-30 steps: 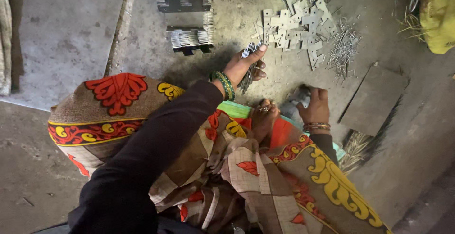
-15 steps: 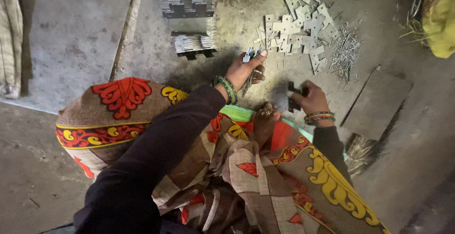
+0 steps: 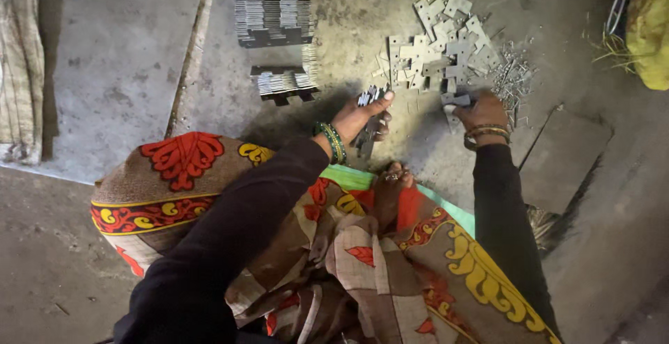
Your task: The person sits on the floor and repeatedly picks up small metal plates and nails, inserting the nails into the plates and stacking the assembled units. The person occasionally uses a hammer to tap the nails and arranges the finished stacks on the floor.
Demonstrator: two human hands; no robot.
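Reaching farther out than before, right hand (image 3: pixel 481 111) now closes its fingers on a plate (image 3: pixel 456 99) at the floor pile's (image 3: pixel 446 44) near edge; left hand (image 3: pixel 362 118) grips stacked plates (image 3: pixel 367 100) beside it.

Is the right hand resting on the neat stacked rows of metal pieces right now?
No: the right hand is at the edge of the loose pile of flat metal pieces, while the stacked rows sit apart, far to its left.

dull grey metal plates (image 3: pixel 446 48), rough concrete floor (image 3: pixel 118 86)
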